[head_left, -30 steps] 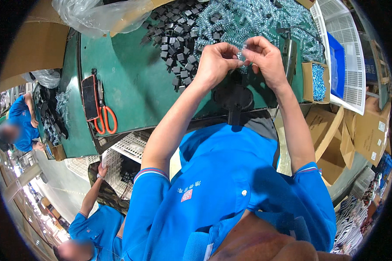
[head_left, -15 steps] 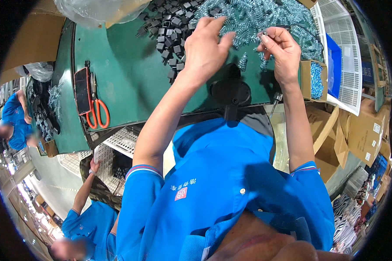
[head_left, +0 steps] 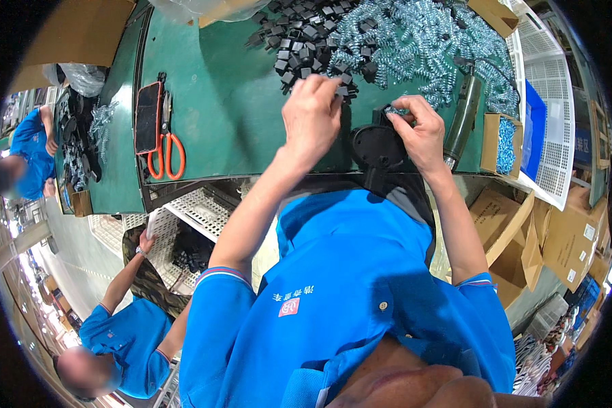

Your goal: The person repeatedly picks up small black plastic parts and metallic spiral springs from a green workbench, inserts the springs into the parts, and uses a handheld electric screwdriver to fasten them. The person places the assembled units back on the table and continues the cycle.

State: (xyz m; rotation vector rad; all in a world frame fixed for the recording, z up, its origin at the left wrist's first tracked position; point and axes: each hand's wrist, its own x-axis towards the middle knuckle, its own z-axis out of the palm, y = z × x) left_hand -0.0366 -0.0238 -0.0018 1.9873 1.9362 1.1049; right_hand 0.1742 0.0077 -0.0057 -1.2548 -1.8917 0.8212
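Note:
Pinched between the thumb and fingers of my right hand [head_left: 423, 134] is a small metal coil spring [head_left: 392, 110]. It is right at the upper end of a black plastic part [head_left: 376, 148] with a round disc, which lies at the table's near edge. My left hand [head_left: 311, 117] is to the left of that part, just short of a pile of black plastic blocks [head_left: 299, 47]. Its fingers are curled together, and whatever they hold is hidden. A big heap of loose springs [head_left: 415, 47] spreads behind both hands.
A dark green electric screwdriver [head_left: 464, 115] lies right of my right hand. Beside it stands a small carton of screws [head_left: 506, 144]. Orange-handled scissors [head_left: 172, 156] and a phone [head_left: 147, 119] rest on the left. Two co-workers [head_left: 122, 340] [head_left: 28, 146] are at the left.
My right hand has come left and nearer with the spring, down to the black part. My left hand has drawn nearer, its fingers closing. The screwdriver now shows. The whole view has shifted slightly.

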